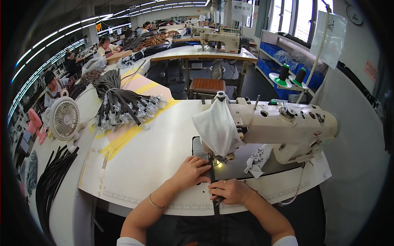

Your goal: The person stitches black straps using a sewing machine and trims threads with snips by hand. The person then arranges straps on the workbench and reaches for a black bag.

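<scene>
A white sewing machine (299,125) stands on the table (135,172), with a white cloth (215,127) draped over its head. Beneath its needle, near a small light, runs a narrow black strap (211,172) that extends down over the table's front edge. My left hand (192,174) lies left of the needle, its fingers bent and pressing on the strap. Closer to me, my right hand (227,191) grips the strap with curled fingers. A crumpled spotted white rag (256,162) lies on the machine bed to the right.
Bundles of dark straps (115,102) (51,184) and a white fan (65,118) are on the left. Thread cones (283,76) stand back right, before blue bins (269,53). Behind are another sewing machine (221,41), a stool (207,85) and several seated or standing co-workers (104,51).
</scene>
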`<action>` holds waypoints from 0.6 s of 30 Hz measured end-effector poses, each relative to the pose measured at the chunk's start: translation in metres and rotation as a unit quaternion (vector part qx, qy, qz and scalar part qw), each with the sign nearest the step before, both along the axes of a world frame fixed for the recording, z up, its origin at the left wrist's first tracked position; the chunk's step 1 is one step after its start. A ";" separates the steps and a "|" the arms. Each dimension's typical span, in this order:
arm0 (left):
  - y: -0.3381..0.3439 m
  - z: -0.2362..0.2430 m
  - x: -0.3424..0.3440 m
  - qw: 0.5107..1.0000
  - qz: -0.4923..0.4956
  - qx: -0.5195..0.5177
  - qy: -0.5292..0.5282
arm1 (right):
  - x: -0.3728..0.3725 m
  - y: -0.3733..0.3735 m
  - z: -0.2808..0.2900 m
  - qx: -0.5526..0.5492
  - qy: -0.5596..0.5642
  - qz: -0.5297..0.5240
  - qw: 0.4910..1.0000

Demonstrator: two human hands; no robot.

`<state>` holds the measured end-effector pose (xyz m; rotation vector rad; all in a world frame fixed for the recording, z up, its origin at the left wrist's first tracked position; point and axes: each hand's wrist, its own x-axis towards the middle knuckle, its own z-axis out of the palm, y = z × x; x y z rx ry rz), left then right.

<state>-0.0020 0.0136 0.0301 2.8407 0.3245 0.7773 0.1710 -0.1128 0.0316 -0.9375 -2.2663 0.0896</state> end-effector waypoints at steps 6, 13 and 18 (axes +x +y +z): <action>0.000 -0.002 -0.001 1.000 0.012 -0.015 0.023 | 0.000 -0.002 0.001 -0.005 -0.010 -0.006 1.000; 0.000 -0.004 -0.001 1.000 0.010 0.010 0.007 | 0.000 -0.002 0.003 -0.007 -0.006 -0.001 1.000; 0.001 -0.007 -0.003 1.000 0.017 -0.002 0.004 | 0.000 -0.002 0.003 -0.011 -0.006 -0.004 1.000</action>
